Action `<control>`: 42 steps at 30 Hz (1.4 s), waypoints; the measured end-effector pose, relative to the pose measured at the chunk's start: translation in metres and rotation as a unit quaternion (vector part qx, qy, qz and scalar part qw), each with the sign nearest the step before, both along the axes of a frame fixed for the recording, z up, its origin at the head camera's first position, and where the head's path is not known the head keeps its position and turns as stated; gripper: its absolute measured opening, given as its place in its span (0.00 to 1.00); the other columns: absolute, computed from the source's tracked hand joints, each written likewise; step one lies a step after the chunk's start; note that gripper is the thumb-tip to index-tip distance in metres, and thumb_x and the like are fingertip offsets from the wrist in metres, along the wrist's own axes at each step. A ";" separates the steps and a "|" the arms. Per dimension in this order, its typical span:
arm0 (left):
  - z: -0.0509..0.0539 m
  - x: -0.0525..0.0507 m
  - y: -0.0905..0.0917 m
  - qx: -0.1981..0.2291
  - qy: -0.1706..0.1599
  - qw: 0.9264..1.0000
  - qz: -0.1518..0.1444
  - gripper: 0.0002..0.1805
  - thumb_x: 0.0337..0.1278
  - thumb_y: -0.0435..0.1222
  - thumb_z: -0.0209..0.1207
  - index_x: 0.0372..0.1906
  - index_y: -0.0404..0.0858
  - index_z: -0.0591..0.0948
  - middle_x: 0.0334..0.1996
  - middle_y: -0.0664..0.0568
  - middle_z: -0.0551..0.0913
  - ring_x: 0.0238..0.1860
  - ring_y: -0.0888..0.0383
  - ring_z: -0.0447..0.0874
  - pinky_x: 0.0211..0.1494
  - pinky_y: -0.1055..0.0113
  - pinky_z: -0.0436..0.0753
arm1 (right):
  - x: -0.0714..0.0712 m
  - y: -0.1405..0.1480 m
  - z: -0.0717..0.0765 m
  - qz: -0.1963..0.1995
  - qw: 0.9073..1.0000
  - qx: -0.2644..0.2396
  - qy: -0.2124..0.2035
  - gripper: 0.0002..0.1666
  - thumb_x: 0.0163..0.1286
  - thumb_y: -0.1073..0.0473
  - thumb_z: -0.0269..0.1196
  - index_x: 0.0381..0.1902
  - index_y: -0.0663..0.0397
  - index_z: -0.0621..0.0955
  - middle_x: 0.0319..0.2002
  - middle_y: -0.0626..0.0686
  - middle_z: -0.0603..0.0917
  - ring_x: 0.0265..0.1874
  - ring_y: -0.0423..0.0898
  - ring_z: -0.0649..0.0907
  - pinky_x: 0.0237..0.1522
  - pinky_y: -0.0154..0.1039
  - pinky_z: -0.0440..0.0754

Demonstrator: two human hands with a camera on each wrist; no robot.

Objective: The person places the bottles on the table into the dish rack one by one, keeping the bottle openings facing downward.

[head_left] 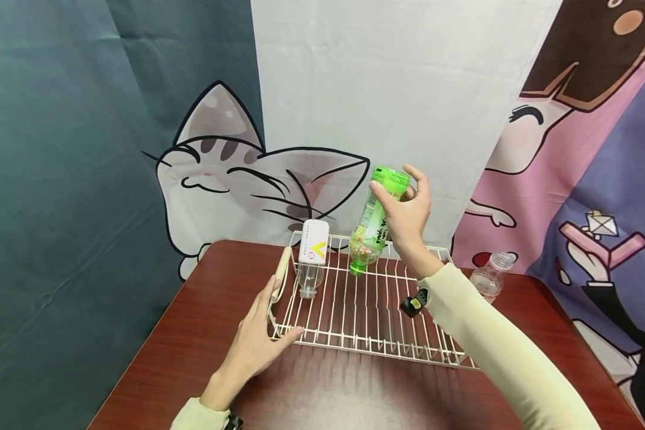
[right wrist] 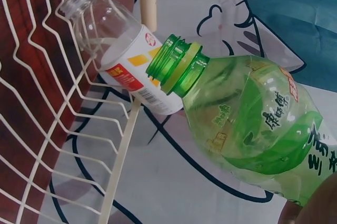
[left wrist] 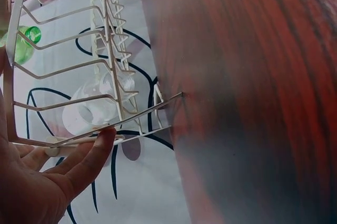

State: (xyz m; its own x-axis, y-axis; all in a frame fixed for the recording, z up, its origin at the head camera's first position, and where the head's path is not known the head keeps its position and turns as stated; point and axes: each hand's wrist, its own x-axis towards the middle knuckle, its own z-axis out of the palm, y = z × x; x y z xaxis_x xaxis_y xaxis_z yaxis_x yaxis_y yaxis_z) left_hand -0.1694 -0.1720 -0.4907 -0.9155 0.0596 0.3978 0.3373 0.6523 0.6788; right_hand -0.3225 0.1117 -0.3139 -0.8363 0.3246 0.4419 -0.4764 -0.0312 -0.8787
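My right hand grips a green plastic bottle near its base. The bottle is tilted with its neck down, above the white wire rack. Its threaded mouth shows no cap in the right wrist view. A clear bottle with a white and yellow label stands neck down at the rack's left end, also seen in the right wrist view as a labelled bottle. My left hand rests against the rack's left side, with extended fingers touching the pale handle and the thumb near the front rail.
A clear bottle stands upright at the rack's right side. The rack sits on a dark red wood-grain table. Behind the table hangs a printed cloth with cartoon figures.
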 end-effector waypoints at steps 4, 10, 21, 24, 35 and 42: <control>0.000 0.000 0.000 0.001 -0.003 1.000 0.002 0.64 0.59 0.56 0.80 0.92 0.49 0.54 0.85 0.60 0.67 0.77 0.42 0.77 0.67 0.32 0.82 | -0.002 -0.006 0.002 0.007 1.000 0.006 -0.006 0.45 0.65 0.59 0.83 0.76 0.45 0.75 0.45 0.48 0.91 0.38 0.46 0.88 0.39 0.40 0.91; -0.001 0.000 0.000 0.002 -0.009 1.000 0.004 0.64 0.59 0.56 0.80 0.92 0.51 0.53 0.85 0.61 0.66 0.77 0.41 0.77 0.67 0.33 0.82 | -0.008 -0.013 -0.004 0.011 0.999 0.026 -0.020 0.46 0.65 0.59 0.83 0.77 0.47 0.75 0.46 0.49 0.91 0.38 0.45 0.88 0.40 0.38 0.91; 0.001 -0.001 0.001 0.003 -0.003 1.000 0.001 0.64 0.59 0.56 0.80 0.92 0.54 0.52 0.85 0.61 0.67 0.77 0.43 0.77 0.68 0.33 0.82 | -0.017 -0.016 -0.018 0.009 0.997 0.063 -0.052 0.49 0.66 0.58 0.83 0.80 0.53 0.73 0.54 0.59 0.91 0.39 0.45 0.89 0.42 0.37 0.91; 0.000 -0.001 0.001 0.003 0.001 1.000 0.000 0.64 0.59 0.55 0.80 0.92 0.53 0.52 0.85 0.61 0.67 0.77 0.43 0.77 0.67 0.33 0.82 | -0.017 -0.016 -0.024 0.006 0.995 0.075 -0.060 0.49 0.66 0.56 0.83 0.80 0.52 0.73 0.53 0.58 0.92 0.37 0.43 0.88 0.40 0.36 0.89; -0.001 0.001 0.000 -0.001 -0.012 1.000 0.006 0.64 0.59 0.61 0.78 0.92 0.50 0.54 0.85 0.59 0.67 0.76 0.41 0.78 0.66 0.32 0.82 | -0.019 -0.019 -0.041 -0.001 0.990 0.110 -0.088 0.48 0.66 0.52 0.83 0.80 0.51 0.74 0.53 0.60 0.92 0.33 0.40 0.86 0.33 0.32 0.85; 0.000 0.000 0.001 -0.001 -0.002 1.000 0.004 0.64 0.59 0.57 0.80 0.92 0.49 0.54 0.85 0.57 0.67 0.76 0.40 0.78 0.66 0.32 0.82 | -0.019 -0.023 -0.048 0.019 0.984 0.133 -0.114 0.50 0.67 0.51 0.82 0.81 0.50 0.72 0.56 0.59 0.91 0.38 0.44 0.88 0.36 0.33 0.87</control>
